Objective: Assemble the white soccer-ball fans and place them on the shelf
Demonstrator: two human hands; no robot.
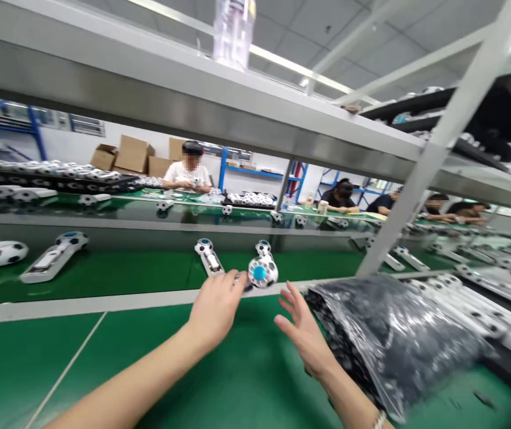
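Reaching forward to the rail at the edge of the green conveyor belt (pixel 125 271), my left hand (pixel 217 307) is closed at the near side of a white device (pixel 263 271) with a black-spotted, football-like round head and a blue centre. Its fingertips partly hide where they grip it. To the right, my right hand (pixel 302 330) is open, fingers apart and holding nothing, a short way from that device. Just beyond my left hand, another football-patterned device (pixel 208 257) lies on the belt with its handle uncovered. Behind the held one, a similar head (pixel 263 247) shows.
A clear plastic bag (pixel 398 333) of black parts lies right of my right hand. More football-patterned devices (pixel 56 256) lie on the belt at left. A slanted white post (pixel 434 149) and an overhead shelf (pixel 170 101) frame the view. A co-worker (pixel 188 170) sits across.
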